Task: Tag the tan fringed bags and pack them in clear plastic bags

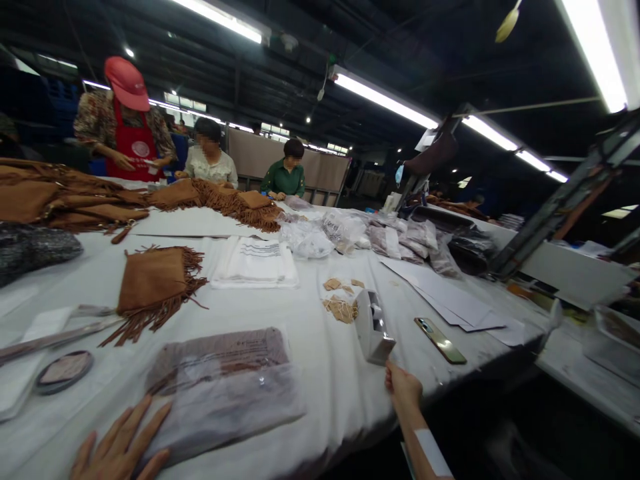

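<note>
"What's on the white table (pixel 335 393)?"
"A flat brown bag (pixel 225 383) in clear, wrinkled plastic, front left."
"Hands?"
"Left hand (pixel 117 443): fingers spread loosely over the bag's corner. At a pale tape dispenser (pixel 367 333), right hand (pixel 405 388): fingers curled; whether holding anything, I cannot tell."

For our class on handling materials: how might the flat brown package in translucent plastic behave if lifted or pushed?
The package would probably slide rather than roll, lying broad and flat. Its loose, wrinkled wrapper may sag when lifted, and its sheen suggests possible slipperiness.
</note>
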A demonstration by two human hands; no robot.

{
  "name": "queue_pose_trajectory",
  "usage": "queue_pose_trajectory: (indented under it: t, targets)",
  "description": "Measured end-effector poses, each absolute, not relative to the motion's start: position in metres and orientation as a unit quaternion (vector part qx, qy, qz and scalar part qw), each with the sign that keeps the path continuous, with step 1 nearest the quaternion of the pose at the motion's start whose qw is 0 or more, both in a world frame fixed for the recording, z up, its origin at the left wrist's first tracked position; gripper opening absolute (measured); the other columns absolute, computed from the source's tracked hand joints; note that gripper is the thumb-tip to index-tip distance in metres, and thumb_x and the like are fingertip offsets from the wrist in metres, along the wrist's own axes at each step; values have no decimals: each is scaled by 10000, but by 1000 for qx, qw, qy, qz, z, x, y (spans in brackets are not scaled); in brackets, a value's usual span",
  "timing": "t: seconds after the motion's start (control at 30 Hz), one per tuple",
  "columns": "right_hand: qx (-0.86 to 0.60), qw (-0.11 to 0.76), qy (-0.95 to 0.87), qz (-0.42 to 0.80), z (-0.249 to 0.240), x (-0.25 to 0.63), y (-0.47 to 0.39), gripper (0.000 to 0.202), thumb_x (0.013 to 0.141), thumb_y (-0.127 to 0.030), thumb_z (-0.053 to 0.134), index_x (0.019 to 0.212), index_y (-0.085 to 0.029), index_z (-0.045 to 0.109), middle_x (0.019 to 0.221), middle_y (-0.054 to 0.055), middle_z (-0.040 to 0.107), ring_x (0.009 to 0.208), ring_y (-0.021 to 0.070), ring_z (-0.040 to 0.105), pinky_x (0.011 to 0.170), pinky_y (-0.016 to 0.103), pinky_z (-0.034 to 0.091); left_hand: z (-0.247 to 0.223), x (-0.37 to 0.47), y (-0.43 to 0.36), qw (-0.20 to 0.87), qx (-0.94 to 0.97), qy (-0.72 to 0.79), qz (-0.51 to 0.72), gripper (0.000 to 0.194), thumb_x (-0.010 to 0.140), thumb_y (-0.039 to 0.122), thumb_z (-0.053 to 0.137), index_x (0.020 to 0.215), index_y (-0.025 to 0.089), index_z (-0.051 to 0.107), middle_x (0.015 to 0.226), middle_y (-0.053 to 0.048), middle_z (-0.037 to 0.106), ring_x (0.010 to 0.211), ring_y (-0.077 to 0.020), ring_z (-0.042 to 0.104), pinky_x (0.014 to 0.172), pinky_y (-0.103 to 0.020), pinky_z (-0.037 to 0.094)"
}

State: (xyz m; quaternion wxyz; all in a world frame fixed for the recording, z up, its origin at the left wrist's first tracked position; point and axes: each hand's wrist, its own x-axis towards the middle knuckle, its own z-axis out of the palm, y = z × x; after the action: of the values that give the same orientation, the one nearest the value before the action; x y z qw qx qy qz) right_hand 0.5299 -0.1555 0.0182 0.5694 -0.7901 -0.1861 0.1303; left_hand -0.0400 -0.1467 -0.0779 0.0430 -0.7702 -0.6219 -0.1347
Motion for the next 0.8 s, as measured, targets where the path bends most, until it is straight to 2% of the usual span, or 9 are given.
queue_pose_trajectory:
  t: [0.1, 0.23, 0.3, 0.4, 0.5, 0.6, 0.8]
  targets:
    - [-791, 536, -252, 153, 21, 504, -156, 381, 576, -593, 601, 560, -214, 565, 408, -11, 498, 389, 167, 479, 398, 313, 413, -59, -38, -151, 13, -778, -614, -133, 538, 868, 514, 451, 1386, 372, 429, 1511, -43, 398, 1352, -307, 386, 1118, -595, 197]
    - [-744, 468, -415, 234, 43, 433, -123, 410, 524, -561, 699, 695, -189, 690, 581, 31, 642, 579, 212, 572, 561, 326, 474, -31, -33, -152, 10, -781, -607, -147, 547, 915, 495, 433, 1439, 407, 299, 1528, -44, 370, 1364, -293, 369, 1108, -588, 251]
    - [-666, 394, -567, 282, 65, 381, -103, 374, 620, -561, 674, 720, -202, 701, 672, 33, 679, 662, 218, 594, 644, 318, 481, -25, -33, -151, 16, -780, -607, -150, 569, 915, 496, 446, 1450, 398, 275, 1529, -62, 363, 1359, -299, 371, 1104, -589, 260]
    - [-502, 252, -768, 307, 104, 299, -84, 305, 827, -468, 525, 755, -212, 673, 715, 14, 672, 684, 190, 585, 652, 291, 455, -23, -33, -152, 16, -779, -606, -158, 593, 909, 509, 460, 1455, 386, 266, 1529, -76, 358, 1362, -308, 359, 1108, -596, 248]
    - [-371, 127, -871, 297, 129, 235, -69, 256, 886, -327, 459, 788, -198, 657, 708, -3, 640, 647, 148, 547, 610, 252, 417, -22, -33, -153, 9, -781, -601, -167, 602, 907, 527, 455, 1458, 375, 268, 1529, -78, 353, 1371, -320, 337, 1107, -611, 240]
    - [-279, 33, -909, 307, 138, 196, -51, 187, 861, -257, 512, 796, -203, 679, 679, -28, 635, 609, 121, 530, 593, 224, 404, -20, -34, -153, 6, -781, -600, -174, 617, 903, 545, 450, 1463, 356, 269, 1533, -82, 345, 1369, -327, 333, 1101, -621, 244]
    - [-204, -85, -936, 273, 125, 149, -13, 134, 776, -178, 613, 802, -231, 733, 675, -35, 682, 569, 114, 538, 560, 219, 385, -17, -34, -151, -2, -781, -599, -178, 624, 905, 562, 432, 1465, 341, 268, 1532, -93, 344, 1371, -336, 329, 1089, -641, 246]
